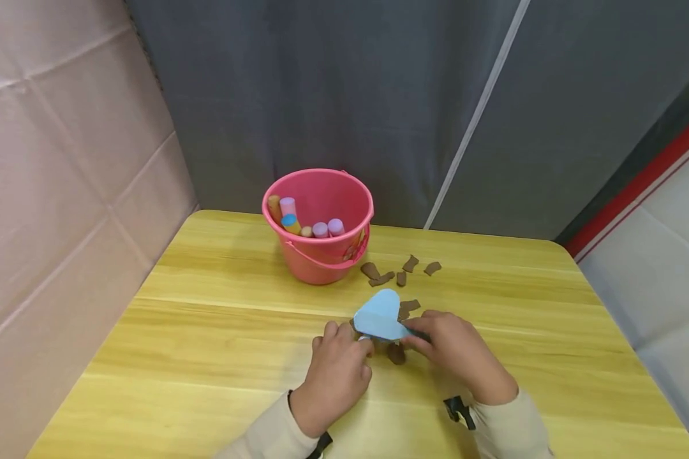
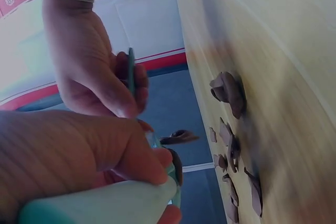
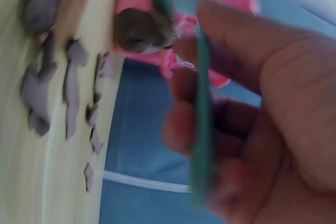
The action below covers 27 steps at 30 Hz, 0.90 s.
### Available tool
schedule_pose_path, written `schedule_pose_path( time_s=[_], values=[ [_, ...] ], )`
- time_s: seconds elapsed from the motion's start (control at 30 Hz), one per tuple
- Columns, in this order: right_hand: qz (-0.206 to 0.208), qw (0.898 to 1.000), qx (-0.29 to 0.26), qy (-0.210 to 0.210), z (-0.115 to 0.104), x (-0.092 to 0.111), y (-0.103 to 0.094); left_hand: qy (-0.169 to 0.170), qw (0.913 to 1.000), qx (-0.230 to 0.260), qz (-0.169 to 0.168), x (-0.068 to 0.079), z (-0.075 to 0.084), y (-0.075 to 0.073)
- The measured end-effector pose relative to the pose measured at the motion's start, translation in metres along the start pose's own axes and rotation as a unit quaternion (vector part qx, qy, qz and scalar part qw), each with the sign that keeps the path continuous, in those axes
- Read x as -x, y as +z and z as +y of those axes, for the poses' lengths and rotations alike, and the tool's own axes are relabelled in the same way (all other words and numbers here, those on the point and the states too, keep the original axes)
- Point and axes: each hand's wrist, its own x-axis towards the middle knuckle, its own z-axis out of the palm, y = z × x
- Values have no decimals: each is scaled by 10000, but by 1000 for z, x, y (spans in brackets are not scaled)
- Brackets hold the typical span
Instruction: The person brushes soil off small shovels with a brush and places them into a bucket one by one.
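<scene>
My right hand (image 1: pixel 456 347) pinches the edge of a light blue, heart-like flat piece (image 1: pixel 379 315), which looks like a thin teal strip (image 3: pixel 202 114) in the right wrist view. Opposite it, my left hand (image 1: pixel 335 376) grips a tool with a white handle (image 2: pixel 115 203) and a teal end. The far end of this tool is mostly hidden by fingers in the left wrist view, with something brown beside it. Close to the blue piece in the right wrist view is a blurred brown lump (image 3: pixel 139 30). Several brown scraps (image 1: pixel 370 271) lie on the table under and beyond the hands.
A pink bucket (image 1: pixel 316 264) stands near the back of the wood-patterned table (image 1: pixel 207 331), its handle folded down in front. Several lilac, orange and blue-ended cylinders (image 1: pixel 291 223) stick up inside it. A dark grey curtain (image 1: pixel 350 95) hangs behind the table.
</scene>
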Motion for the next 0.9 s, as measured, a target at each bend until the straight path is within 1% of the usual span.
schedule_pose_path(
  time_s=[0.03,0.1,0.17,0.2,0.23,0.27,0.33,0.37,0.4,0.43,0.47,0.57,0.6,0.63,0.67,0.77,0.8,0.83,0.87,0.9],
  values=[
    [151,9998,131,87,0,0,1,5,10000,24,-23,0,0,0],
    [624,9960,469,437,0,-1,2,1,10000,41,-66,0,0,0],
    [1001,9906,581,723,1,-1,2,-7,10000,28,-62,1,0,-1],
    [1084,9898,568,729,1,-1,1,-16,10000,19,-51,1,0,-1],
    [1031,9911,544,645,1,-1,1,-32,10000,-2,-34,1,-1,-1],
    [871,9940,444,497,1,-1,0,-45,10000,-16,-6,1,-1,-1],
    [358,9992,115,151,0,0,-1,-49,10000,-34,50,1,-1,-2],
    [134,9999,26,70,-1,-1,-1,-48,10000,-40,68,0,-1,-2],
    [-6,10000,13,85,-2,-1,-1,-38,10000,-32,81,0,-1,-2],
    [3,9998,108,147,-3,0,-1,-31,10000,-23,77,0,-1,-2],
    [111,9993,229,270,-3,0,0,-21,10000,-10,74,0,-1,-2],
    [655,9930,665,727,-2,0,0,-23,10000,7,56,1,-2,-1],
    [785,9913,725,772,-2,1,0,-31,10000,11,59,1,-2,-1],
    [816,9913,734,730,-2,1,0,-50,10000,14,74,1,-3,0],
    [727,9931,669,631,-3,1,-1,-69,9999,-11,102,1,-4,-1],
    [165,9993,270,216,-6,-1,-3,-133,9998,-49,170,-1,-6,-2],
    [-4,9997,154,170,-7,-1,-4,-146,9997,-46,171,-1,-7,-3],
    [-84,9997,107,202,-7,-2,-4,-152,9997,-32,177,-2,-7,-3],
    [-37,9995,143,276,-6,-2,-4,-155,9997,-19,163,-2,-6,-4],
    [117,9987,253,421,-5,-2,-4,-151,9998,5,141,-2,-6,-4]
  ],
)
